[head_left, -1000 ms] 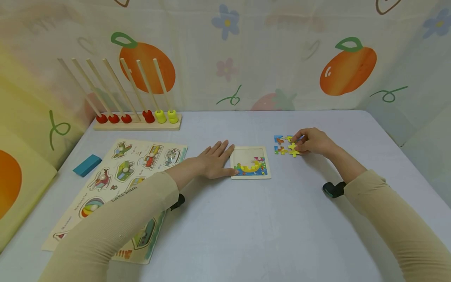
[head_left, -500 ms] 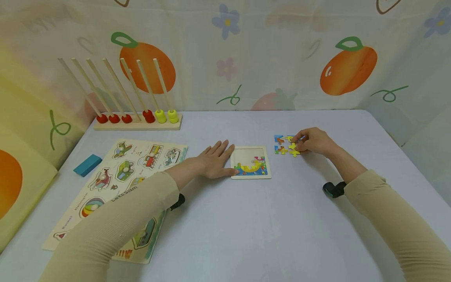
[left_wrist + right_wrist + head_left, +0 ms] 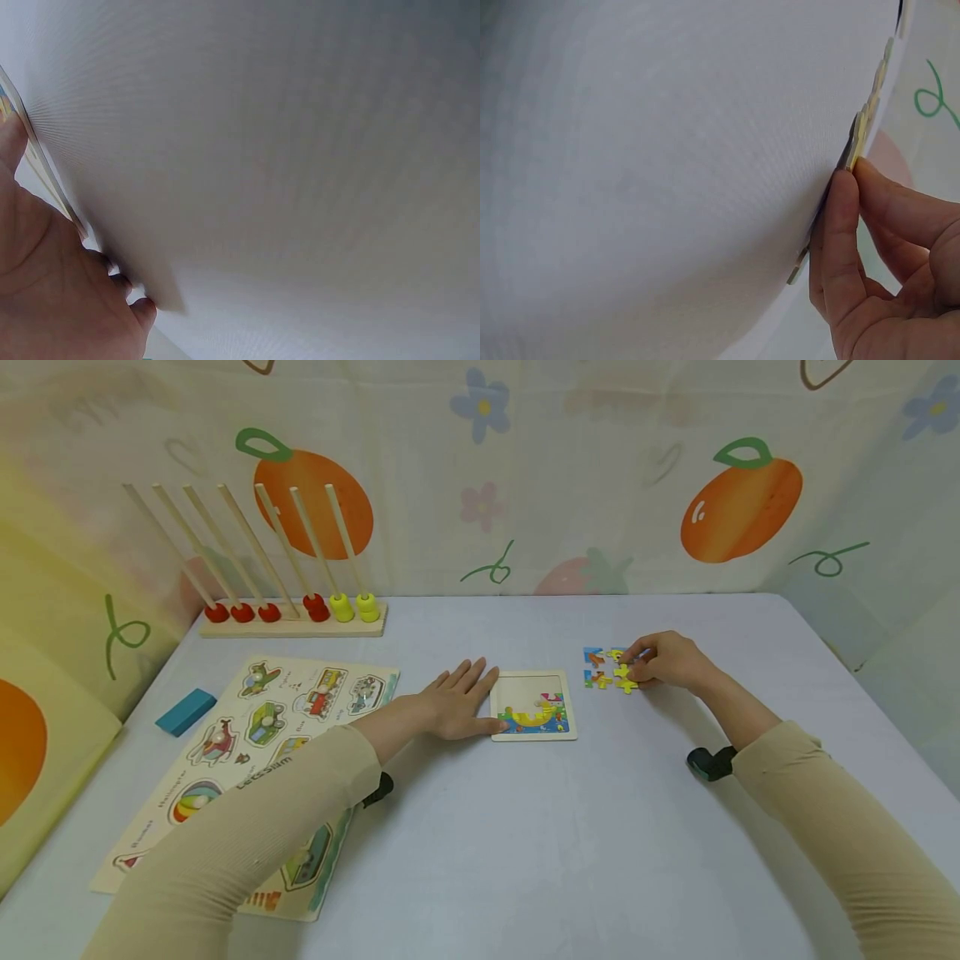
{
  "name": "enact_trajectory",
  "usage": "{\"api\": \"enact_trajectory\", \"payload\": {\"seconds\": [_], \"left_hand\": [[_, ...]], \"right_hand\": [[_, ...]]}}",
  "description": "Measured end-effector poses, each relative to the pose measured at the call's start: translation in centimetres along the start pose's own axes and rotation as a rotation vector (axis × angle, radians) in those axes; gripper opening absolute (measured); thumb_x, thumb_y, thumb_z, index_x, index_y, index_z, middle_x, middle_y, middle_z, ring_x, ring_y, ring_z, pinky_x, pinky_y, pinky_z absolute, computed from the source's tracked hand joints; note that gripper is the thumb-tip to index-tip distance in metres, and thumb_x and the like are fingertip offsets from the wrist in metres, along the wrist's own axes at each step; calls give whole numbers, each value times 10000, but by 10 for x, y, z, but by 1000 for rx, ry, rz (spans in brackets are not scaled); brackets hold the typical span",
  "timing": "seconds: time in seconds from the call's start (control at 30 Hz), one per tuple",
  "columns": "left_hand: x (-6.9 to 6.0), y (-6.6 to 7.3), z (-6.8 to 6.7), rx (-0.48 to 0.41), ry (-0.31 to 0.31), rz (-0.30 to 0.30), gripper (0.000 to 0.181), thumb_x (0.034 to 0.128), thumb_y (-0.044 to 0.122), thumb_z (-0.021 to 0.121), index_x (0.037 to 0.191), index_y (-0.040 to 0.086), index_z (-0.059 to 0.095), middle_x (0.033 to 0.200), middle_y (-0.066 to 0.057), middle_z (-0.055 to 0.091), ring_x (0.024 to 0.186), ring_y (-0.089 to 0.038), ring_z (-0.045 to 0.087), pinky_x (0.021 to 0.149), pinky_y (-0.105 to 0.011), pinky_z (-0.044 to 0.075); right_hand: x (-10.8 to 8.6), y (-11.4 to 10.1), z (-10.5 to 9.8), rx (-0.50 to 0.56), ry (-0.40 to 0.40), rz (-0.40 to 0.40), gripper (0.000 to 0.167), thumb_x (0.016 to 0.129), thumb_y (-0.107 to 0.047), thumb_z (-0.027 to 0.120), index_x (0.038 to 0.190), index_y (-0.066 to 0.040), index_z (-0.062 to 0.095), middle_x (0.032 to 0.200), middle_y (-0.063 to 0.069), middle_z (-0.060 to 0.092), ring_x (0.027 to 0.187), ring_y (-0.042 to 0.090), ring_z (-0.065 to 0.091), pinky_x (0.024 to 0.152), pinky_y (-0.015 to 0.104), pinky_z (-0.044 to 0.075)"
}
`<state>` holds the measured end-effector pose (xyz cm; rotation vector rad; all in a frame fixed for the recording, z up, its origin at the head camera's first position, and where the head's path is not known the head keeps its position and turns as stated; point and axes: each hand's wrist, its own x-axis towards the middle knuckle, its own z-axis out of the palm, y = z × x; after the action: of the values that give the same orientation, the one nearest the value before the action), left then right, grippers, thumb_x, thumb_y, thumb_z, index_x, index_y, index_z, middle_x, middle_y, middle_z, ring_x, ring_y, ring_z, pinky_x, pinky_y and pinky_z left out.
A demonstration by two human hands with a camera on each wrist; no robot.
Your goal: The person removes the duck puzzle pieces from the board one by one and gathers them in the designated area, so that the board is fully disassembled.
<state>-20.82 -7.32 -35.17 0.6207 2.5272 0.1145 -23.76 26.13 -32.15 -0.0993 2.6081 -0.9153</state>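
My left hand (image 3: 459,702) lies with fingers straight and spread at the left side of a small square jigsaw tray (image 3: 527,678), its thumb on the tray's edge. Inside the tray, joined pieces (image 3: 534,718) in yellow, blue and pink fill the lower part. To the right, several loose puzzle pieces (image 3: 597,679) lie in rows on the table. My right hand (image 3: 667,660) is over their right side. In the right wrist view its thumb and finger pinch a yellow puzzle piece (image 3: 859,139), slightly tilted. The fingers hide part of it.
A wooden board (image 3: 300,672) with vehicle pictures lies under the left forearm. Beyond it stands a bead rack (image 3: 292,628) with upright rods and red and yellow beads. A blue block (image 3: 186,712) lies at the left. A patterned cloth (image 3: 420,485) hangs behind the table.
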Motion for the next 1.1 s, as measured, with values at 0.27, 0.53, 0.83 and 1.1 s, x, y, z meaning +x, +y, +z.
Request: {"api": "enact_trajectory", "payload": {"seconds": [0.27, 0.53, 0.83, 1.1], "left_hand": [[-2, 1, -1, 5, -4, -2, 938, 951, 695, 381, 1586, 225, -125, 1674, -19, -195, 1567, -252, -158, 1283, -498, -22], [-7, 3, -4, -14, -6, 6, 924, 963, 669, 389, 1593, 209, -107, 1677, -38, -183, 1566, -263, -155, 1282, -495, -32], [-2, 0, -1, -13, -10, 2, 937, 949, 702, 375, 1584, 235, -132, 1673, -13, -198, 1566, -252, -159, 1281, -501, -31], [-1, 0, 0, -8, -5, -2, 942, 947, 694, 393, 1587, 232, -122, 1674, -11, -196, 1566, -245, -165, 1282, -491, -36]], "right_hand": [[-2, 0, -1, 11, 4, -20, 323, 907, -77, 666, 1198, 61, 639, 852, 49, 616, 728, 89, 622, 679, 179, 549], [0, 1, -2, 13, 14, -18, 330, 909, -113, 662, 1199, 44, 635, 867, 58, 671, 717, 76, 683, 704, 217, 555], [0, -4, -1, 3, 71, -9, 312, 911, -143, 679, 1170, 26, 642, 806, 6, 580, 700, 101, 615, 655, 178, 531], [0, -16, 9, -2, 76, -22, 305, 929, -169, 671, 1181, 2, 650, 886, 47, 535, 757, 141, 599, 663, 165, 530]]}}
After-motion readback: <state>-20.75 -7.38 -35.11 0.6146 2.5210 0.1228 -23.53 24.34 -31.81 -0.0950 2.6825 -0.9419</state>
